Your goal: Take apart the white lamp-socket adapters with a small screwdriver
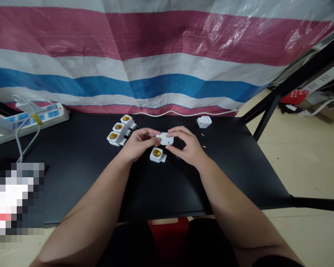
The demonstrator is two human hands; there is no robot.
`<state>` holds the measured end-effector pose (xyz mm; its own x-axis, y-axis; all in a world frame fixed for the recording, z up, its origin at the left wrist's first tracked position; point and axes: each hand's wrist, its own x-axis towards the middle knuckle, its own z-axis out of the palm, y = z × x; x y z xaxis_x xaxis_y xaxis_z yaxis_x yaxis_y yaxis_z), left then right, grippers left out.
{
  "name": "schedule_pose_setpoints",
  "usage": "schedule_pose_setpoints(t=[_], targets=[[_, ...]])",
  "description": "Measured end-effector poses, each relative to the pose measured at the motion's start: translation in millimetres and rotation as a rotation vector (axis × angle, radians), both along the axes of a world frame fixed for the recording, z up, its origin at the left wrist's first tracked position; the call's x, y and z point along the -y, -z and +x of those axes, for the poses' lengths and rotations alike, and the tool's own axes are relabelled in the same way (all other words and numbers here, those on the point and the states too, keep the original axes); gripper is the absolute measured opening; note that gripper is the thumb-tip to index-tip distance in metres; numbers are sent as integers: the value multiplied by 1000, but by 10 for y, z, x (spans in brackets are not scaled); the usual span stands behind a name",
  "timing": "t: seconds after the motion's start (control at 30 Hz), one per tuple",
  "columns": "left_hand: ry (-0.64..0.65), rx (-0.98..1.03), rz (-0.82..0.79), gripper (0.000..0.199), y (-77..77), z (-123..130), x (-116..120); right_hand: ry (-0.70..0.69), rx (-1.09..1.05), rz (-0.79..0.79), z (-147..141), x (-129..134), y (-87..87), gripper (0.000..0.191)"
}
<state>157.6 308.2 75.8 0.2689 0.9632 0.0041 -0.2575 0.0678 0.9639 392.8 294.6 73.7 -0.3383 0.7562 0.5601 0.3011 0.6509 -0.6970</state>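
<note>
Between my two hands is a white plug-in lamp socket (167, 139), its flat back with small holes facing up. My left hand (141, 142) pinches its narrow plug end on the left. The fingers and thumb of my right hand (187, 144) close on the body's right side. Just below lies another lamp socket (157, 155), gold screw opening up and pins pointing right. Three more sockets (118, 128) stand in a slanting row beyond my left hand, gold openings up. A further white socket (204, 122) rests at the back right, pins pointing left.
Two tiny brass pieces (204, 146) lie right of my right hand on the black table (233, 178). A white power strip (52, 115) with blue outlets and cables is at the left. Behind hangs a striped plastic sheet (156, 85). Black frame bars (267, 107) stand at the right. The lower left is pixelated.
</note>
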Motion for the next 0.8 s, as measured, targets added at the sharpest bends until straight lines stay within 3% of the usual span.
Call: schedule_pose_setpoints(t=[0.13,0.23,0.33,0.47,0.53,0.67,0.8], targets=[[41,-14,91,29,-15,-4,11,12,-194,-334,-32,-5,25,34],[52,-16,137,28,-24,1,26,1,-210,-441,-31,5,28,30],[56,-29,165,27,-24,8,42,14,-175,-385,-24,38,7,29],[87,-52,181,26,-15,15,58,1,68,-149,-6,86,-82,48],[106,-40,194,32,-5,13,55,7,178,-51,59,96,-167,46],[57,-25,244,49,21,3,32,192,271,66,447,93,-334,42],[-42,-73,298,31,25,4,26,451,275,-176,1012,95,-303,47]])
